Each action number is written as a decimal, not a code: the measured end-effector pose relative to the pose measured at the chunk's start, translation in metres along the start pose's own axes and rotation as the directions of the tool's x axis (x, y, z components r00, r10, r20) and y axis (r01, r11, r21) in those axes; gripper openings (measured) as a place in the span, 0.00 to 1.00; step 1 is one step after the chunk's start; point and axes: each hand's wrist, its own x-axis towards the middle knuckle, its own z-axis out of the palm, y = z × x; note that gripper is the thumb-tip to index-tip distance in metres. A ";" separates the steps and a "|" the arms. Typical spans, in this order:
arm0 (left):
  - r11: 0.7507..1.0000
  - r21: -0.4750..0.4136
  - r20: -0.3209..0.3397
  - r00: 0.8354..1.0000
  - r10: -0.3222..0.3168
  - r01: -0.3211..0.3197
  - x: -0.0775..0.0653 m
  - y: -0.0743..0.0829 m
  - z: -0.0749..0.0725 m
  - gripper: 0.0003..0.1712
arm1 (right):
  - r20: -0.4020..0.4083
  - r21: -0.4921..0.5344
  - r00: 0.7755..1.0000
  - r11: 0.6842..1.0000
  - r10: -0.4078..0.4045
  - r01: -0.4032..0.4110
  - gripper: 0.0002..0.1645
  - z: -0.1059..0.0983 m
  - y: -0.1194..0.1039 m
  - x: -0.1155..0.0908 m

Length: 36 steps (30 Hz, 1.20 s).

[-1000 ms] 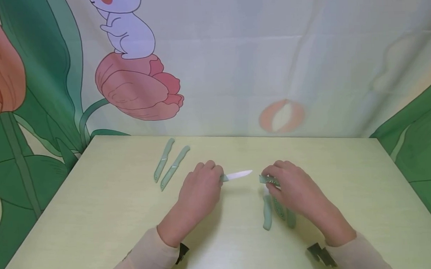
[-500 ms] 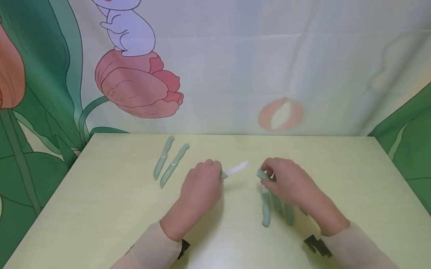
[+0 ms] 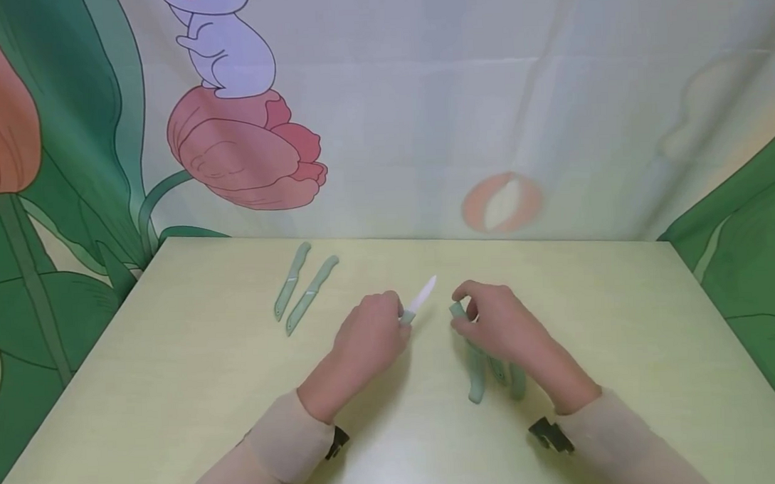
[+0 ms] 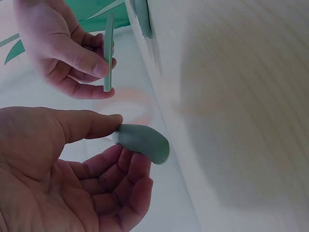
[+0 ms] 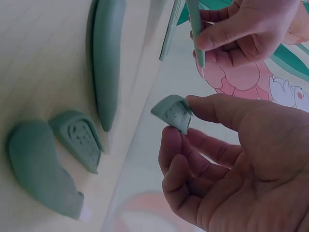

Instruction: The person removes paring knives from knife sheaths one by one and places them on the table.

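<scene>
My left hand (image 3: 373, 333) pinches a small knife (image 3: 423, 295) by its pale green handle (image 4: 144, 142), its bare white blade pointing up and away to the right. To the right, my right hand (image 3: 502, 323) holds a green blade cover (image 5: 175, 113) between thumb and fingertips, above the table and apart from the blade. Below the right hand lie a knife with a curved green handle (image 3: 476, 378), another blade cover (image 5: 77, 137) and a second green handle (image 3: 517, 381). Their upper parts are hidden by the hand in the head view.
Two covered green knives (image 3: 293, 281) lie side by side at the back left of the pale table (image 3: 175, 392). Behind the table's far edge hangs a printed curtain (image 3: 383, 128) with tulips and a white animal.
The blade in my left hand has swung from pointing right to pointing up and away. My right hand has moved left with the cover, and the cover has turned.
</scene>
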 end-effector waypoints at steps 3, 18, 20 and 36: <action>0.999 -0.030 0.022 1.000 -0.021 0.021 0.003 0.000 0.004 0.09 | 0.013 0.025 0.999 0.999 0.042 -0.042 0.23 0.004 -0.002 0.001; 0.995 -0.066 0.147 0.987 -0.062 0.072 0.004 0.011 0.021 0.15 | 0.031 0.007 0.985 0.985 0.169 -0.170 0.21 0.025 -0.019 0.003; 0.995 -0.052 0.159 0.985 -0.072 0.081 0.004 0.013 0.023 0.15 | 0.030 -0.014 0.984 0.985 0.174 -0.174 0.20 0.027 -0.020 0.003; 0.996 0.012 0.175 0.981 -0.086 0.085 -0.005 0.024 0.038 0.04 | 0.066 -0.126 0.985 0.980 0.161 -0.151 0.10 0.042 -0.026 0.003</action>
